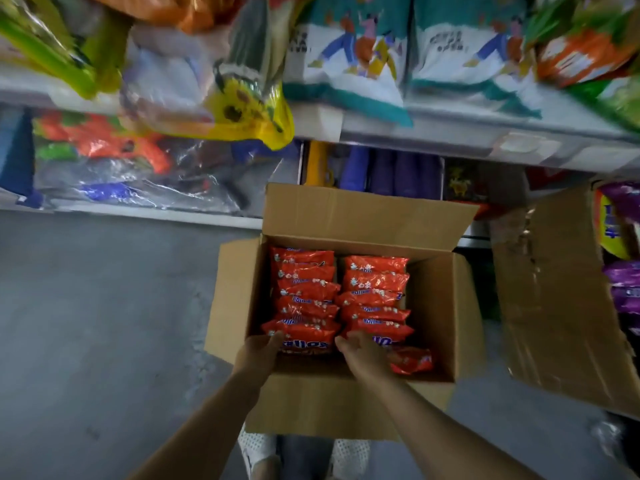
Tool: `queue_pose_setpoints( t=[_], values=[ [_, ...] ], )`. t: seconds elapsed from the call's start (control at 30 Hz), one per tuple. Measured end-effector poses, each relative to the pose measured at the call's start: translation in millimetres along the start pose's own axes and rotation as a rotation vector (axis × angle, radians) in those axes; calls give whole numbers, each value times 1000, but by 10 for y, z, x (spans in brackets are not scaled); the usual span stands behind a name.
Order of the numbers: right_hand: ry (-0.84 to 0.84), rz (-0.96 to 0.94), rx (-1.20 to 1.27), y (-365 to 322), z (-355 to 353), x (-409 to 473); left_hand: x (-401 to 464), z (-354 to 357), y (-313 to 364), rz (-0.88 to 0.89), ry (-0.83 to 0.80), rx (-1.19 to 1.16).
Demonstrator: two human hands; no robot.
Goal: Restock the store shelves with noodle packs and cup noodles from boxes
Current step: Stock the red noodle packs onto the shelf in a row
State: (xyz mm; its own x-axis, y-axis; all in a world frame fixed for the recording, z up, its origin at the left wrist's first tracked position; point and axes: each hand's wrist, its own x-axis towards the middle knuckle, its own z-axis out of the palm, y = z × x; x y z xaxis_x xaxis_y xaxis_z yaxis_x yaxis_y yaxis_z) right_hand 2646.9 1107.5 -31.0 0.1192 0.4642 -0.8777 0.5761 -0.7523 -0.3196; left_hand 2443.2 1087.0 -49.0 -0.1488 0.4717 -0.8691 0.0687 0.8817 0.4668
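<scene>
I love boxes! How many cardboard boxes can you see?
2. One open cardboard box sits on the floor under the hands, full of red packs. The other box stands right of it, cut off by the frame.

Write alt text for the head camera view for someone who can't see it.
Two bare hands, left hand and right hand, grip the nearest orange noodle packs in an open cardboard box on a grey floor. The packs fill it in two rows, below store shelves crowded with colourful bags.
</scene>
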Motion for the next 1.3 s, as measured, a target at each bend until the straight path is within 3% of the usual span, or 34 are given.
queue_pose_setpoints(
  t=[0.1,0.43,0.6,1.07,1.3],
  values=[
    [-38,-6,10,151,211,366,384,37,-259,19,-46,-11],
    [-51,-36,45,442,523,906,998,148,-604,29,35,56],
    [32,-57,100,441,508,842,909,154,-585,9,-60,-32],
    [165,-98,374,-143,-464,-452,-493,-23,481,182,-203,-223],
    [271,-174,556,-651,-985,-1652,-1602,-273,1119,276,-163,-290]
  ],
)
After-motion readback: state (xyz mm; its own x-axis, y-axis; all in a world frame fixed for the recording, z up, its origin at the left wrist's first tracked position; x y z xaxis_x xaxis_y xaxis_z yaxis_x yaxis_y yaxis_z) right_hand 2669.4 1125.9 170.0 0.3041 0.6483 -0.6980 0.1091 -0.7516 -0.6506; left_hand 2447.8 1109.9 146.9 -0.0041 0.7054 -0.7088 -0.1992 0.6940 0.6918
